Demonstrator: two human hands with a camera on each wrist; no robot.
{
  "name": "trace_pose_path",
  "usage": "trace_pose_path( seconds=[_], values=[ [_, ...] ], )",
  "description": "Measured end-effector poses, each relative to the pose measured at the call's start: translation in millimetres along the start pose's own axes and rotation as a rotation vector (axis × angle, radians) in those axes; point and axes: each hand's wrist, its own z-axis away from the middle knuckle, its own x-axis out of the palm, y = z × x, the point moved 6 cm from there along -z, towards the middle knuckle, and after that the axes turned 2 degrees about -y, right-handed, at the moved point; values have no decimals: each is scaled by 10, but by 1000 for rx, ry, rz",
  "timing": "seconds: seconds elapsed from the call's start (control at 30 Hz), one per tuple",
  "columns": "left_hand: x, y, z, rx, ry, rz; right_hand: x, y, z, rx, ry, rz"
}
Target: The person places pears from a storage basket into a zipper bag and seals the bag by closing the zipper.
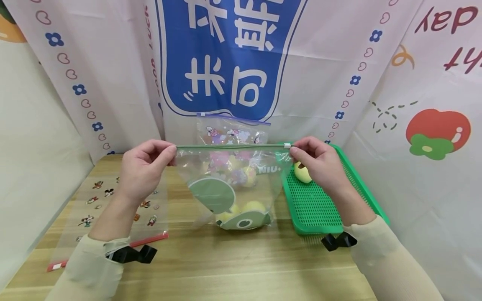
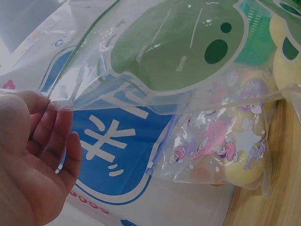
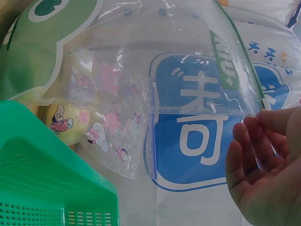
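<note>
Pinching both top corners between thumb and fingers of left hand (image 1: pixel 140 173) and right hand (image 1: pixel 320 161), best hold the clear green-printed plastic zip bag (image 1: pixel 212 194) level, taut and upright over the brown wooden table (image 1: pixel 226 267).

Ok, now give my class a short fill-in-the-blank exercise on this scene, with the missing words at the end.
1. The left hand and right hand pinch the front bag by its ____ top strip.
2. The slider beside the right hand is coloured ____.
3. The flat bag on the table has a ____ near strip.
4. In the head view, the basket is to the ____ of the front bag.

Missing words: green; white; red; right.
</note>
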Motion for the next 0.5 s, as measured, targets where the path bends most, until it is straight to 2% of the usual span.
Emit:
trace_pose_path(
  seconds=[0.17, 0.27, 0.33, 0.4, 0.47, 0.5],
  values=[
    [-24, 22, 3, 3, -19, -37, 28, 15, -18, 4, -10, -7],
    [7, 165, -26, 27, -3, -108, 38, 13, -25, 5, -6, -20],
    [77, 342, -71, 113, 12, -167, 41, 7, -28, 4, -5, -28],
    [207, 576, -119, 248, 0, -230, 41, 3, -32, 5, -2, -29],
    [403, 809, -167, 389, -50, -276, 38, 4, -34, 6, 0, -29],
    [524, 914, -191, 443, -97, -301, 38, 6, -35, 7, 1, -30]
  ],
)
